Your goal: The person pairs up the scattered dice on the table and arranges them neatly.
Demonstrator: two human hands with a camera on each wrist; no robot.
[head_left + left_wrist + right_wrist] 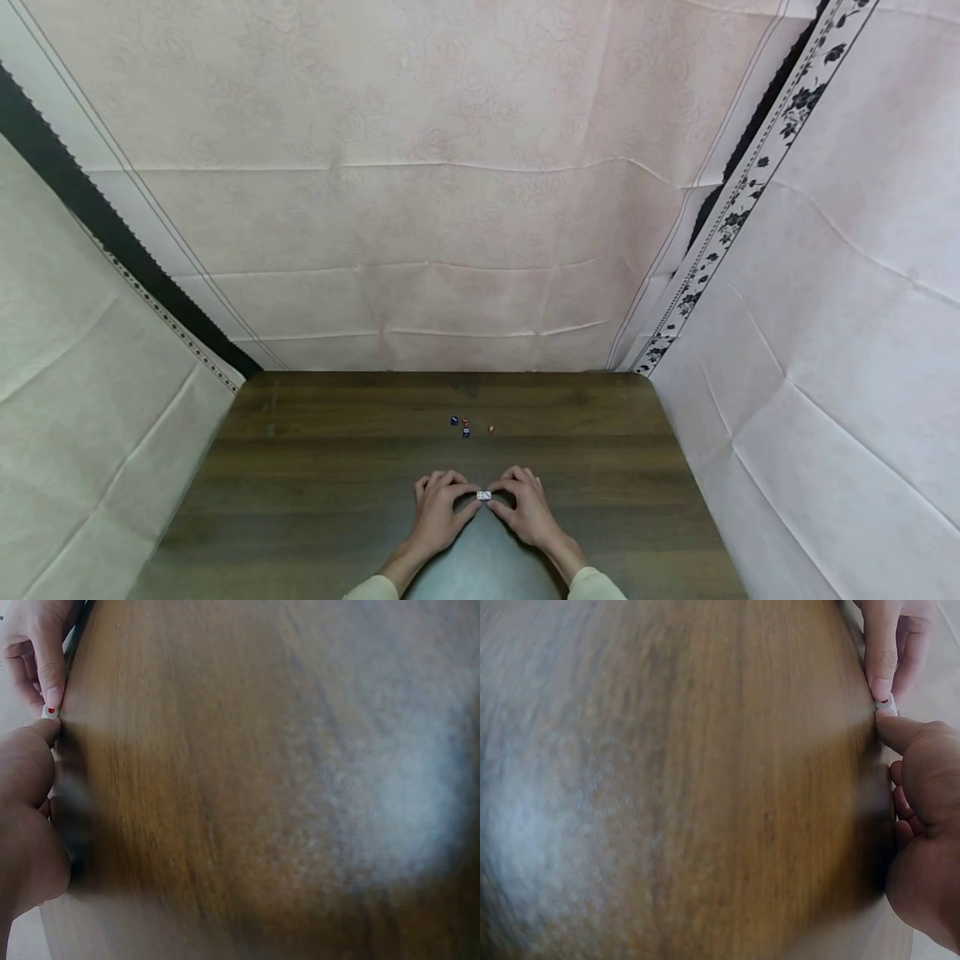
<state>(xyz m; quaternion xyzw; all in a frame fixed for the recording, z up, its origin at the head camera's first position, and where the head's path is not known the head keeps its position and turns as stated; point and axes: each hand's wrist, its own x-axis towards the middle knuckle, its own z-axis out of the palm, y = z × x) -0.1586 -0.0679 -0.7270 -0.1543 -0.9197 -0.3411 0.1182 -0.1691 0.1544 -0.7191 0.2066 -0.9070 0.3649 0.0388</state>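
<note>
Left hand and right hand pinched white dice side by side, near centre of table. Step: apparently alignment; next move seemingly called for steady, even pressure. Blue dice lay farther off.

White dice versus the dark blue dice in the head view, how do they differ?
Color: the white dice have dark markings, while the dark blue dice have pale ones. State: the white dice are held between the left hand and right hand; the blue dice lie untouched. Place: the white dice are nearer the person than the blue ones. Both are small and cube-like.
</note>
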